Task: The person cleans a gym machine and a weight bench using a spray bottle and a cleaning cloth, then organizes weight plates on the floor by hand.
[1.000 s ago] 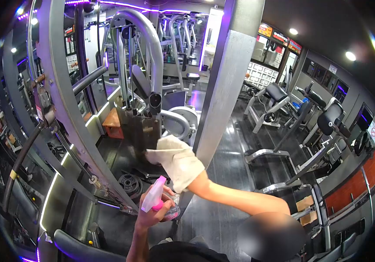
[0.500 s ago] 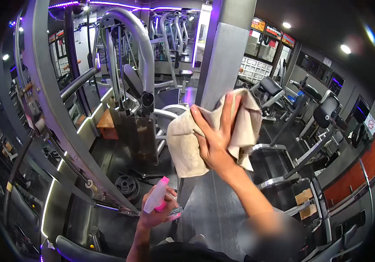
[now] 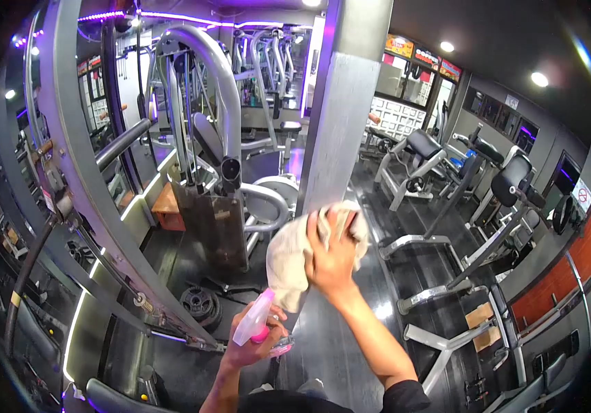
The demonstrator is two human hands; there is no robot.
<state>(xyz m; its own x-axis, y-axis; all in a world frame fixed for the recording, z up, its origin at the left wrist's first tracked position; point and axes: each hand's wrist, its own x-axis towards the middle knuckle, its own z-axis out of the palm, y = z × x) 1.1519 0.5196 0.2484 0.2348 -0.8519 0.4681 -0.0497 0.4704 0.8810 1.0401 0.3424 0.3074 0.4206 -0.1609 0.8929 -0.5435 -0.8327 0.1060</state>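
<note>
My right hand (image 3: pixel 333 265) holds a cream cloth (image 3: pixel 285 255) against the lower visible part of a grey square pillar (image 3: pixel 345 103). Its fingers lie spread across the cloth, which bunches out to the left. Below and to the left, my left hand (image 3: pixel 240 347) is wrapped around a spray bottle (image 3: pixel 255 322) with a pink nozzle tip and collar. The bottle's head tilts up and to the right, close to the cloth's lower edge. Most of the bottle's body is hidden by my fingers.
A cable machine with a curved grey tube (image 3: pixel 230 89) stands left of the pillar. Weight plates (image 3: pixel 200 306) lie on the floor. A slanted metal upright (image 3: pixel 103 206) rises at the left. Benches and a rack frame (image 3: pixel 440 296) occupy the right.
My right hand has moved down with the cloth, which has gone from loosely spread to bunched against the pillar. My left hand and the spray bottle have shifted slightly right and down.
</note>
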